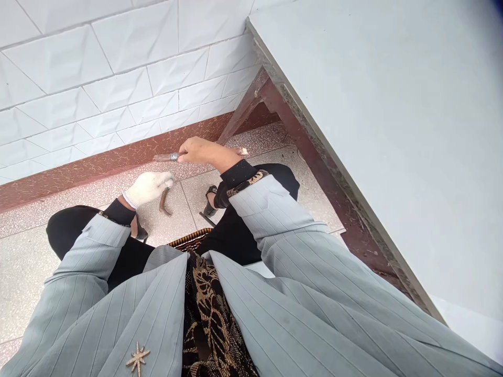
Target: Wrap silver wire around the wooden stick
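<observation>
My right hand (198, 151), bare, is closed around a brown wooden stick (162, 157). A silvery ringed band wraps the stick just left of my fingers, and its pale end shows beyond my wrist. Lower and to the left, my left hand (146, 189) wears a white knitted glove. Its fingers are pinched together above a short, bent brown piece (164, 203), which hangs down from the fingertips with a hooked lower end. What kind of piece it is cannot be made out. The hands are close together but apart, over the floor between my knees.
A large pale tabletop (373, 131) on a reddish-brown metal frame (283, 104) takes up the right side. Ahead stands a white tiled wall (129, 78) with a brown skirting. Below are speckled floor tiles (176, 214), my dark shoes and a woven edge (190, 238).
</observation>
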The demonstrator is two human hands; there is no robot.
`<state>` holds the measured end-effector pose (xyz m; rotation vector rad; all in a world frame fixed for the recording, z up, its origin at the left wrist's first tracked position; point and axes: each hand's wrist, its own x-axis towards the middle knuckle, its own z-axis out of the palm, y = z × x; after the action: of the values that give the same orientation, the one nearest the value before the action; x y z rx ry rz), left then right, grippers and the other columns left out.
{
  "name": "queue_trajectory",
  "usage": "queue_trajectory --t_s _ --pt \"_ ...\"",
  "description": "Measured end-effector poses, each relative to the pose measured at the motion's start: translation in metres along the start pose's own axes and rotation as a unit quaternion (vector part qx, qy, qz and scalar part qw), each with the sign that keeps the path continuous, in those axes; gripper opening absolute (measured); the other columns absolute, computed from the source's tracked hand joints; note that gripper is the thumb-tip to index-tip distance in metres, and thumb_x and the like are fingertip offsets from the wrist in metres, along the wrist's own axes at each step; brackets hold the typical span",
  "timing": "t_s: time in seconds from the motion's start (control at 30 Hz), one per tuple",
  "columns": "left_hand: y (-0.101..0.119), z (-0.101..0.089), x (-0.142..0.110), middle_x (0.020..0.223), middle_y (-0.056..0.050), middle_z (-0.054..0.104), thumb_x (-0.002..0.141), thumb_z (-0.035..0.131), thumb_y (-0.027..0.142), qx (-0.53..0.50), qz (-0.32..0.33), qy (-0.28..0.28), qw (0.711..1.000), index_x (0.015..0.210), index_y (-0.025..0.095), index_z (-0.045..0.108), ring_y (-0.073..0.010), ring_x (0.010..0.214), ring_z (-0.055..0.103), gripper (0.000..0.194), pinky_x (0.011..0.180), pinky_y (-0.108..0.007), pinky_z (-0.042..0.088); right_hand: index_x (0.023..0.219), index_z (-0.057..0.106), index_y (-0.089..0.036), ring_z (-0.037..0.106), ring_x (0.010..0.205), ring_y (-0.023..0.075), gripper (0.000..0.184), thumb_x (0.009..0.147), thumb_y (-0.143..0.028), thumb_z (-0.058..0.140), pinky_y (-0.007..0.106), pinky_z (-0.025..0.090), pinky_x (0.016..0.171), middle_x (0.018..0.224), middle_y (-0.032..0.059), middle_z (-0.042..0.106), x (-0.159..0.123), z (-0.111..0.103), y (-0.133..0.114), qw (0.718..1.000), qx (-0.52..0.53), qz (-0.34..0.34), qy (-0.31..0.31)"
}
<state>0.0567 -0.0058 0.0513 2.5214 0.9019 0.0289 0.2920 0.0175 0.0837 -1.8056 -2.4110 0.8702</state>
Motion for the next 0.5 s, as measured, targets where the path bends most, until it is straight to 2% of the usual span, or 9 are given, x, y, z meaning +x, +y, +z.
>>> queue_trajectory --t_s 0.1,0.2,0.3,0.4,0.5 --pt "-0.002 -0.003 -0.001 0.079 -0.003 0.067 0.103 0.041 0.037 0.042 0.000 0.019 0.999 0.093 0.022 0.066 -0.0189 0.073 0.059 0.032 0.068 -0.030 0.037 0.100 0.082 -0.007 0.063 0.082 0.0198 0.020 0.097 -0.021 0.068 0.032 0.036 0.068 0.092 0.0150 0.075 -0.002 0.006 -0.011 0.997 -0.068 -0.004 -0.043" --pt "-0.005 -0.005 0.000 0.076 -0.002 0.066 0.102 0.041 0.035 0.070 -0.001 0.028 0.997 0.091 0.022 0.067 -0.0181 0.070 0.058 0.031 0.065 -0.029 0.035 0.095 0.081 -0.008 0.061 0.072 0.0176 0.019 0.097 -0.022 0.068 0.031 0.035 0.064 0.085 0.0111 0.074 -0.002 0.014 -0.017 0.986 -0.081 -0.030 -0.141" --pt "-0.007 -0.005 0.000 0.078 -0.003 0.068 0.102 0.042 0.035 0.070 0.000 0.030 0.997 0.094 0.022 0.069 -0.0187 0.072 0.061 0.031 0.066 -0.030 0.037 0.085 0.077 -0.012 0.057 0.064 0.0139 0.021 0.099 -0.022 0.067 0.029 0.035 0.062 0.071 0.0028 0.068 0.000 0.023 -0.018 0.969 -0.054 -0.068 -0.231" --pt "-0.008 -0.007 0.002 0.084 -0.005 0.072 0.101 0.042 0.036 0.047 -0.020 0.034 0.998 0.098 0.021 0.071 -0.0208 0.078 0.065 0.032 0.070 -0.031 0.042 0.082 0.074 -0.012 0.055 0.061 0.0124 0.021 0.100 -0.020 0.066 0.027 0.035 0.062 0.062 -0.0023 0.060 0.000 0.026 -0.018 0.958 -0.004 -0.109 -0.264" --pt "-0.012 -0.010 0.002 0.089 -0.007 0.075 0.101 0.042 0.038 -0.006 -0.043 0.039 0.998 0.098 0.020 0.072 -0.0227 0.083 0.068 0.035 0.076 -0.033 0.047 0.082 0.071 -0.013 0.055 0.061 0.0111 0.017 0.098 -0.014 0.065 0.025 0.036 0.063 0.062 -0.0045 0.059 -0.004 0.020 -0.018 0.944 0.072 -0.161 -0.278"
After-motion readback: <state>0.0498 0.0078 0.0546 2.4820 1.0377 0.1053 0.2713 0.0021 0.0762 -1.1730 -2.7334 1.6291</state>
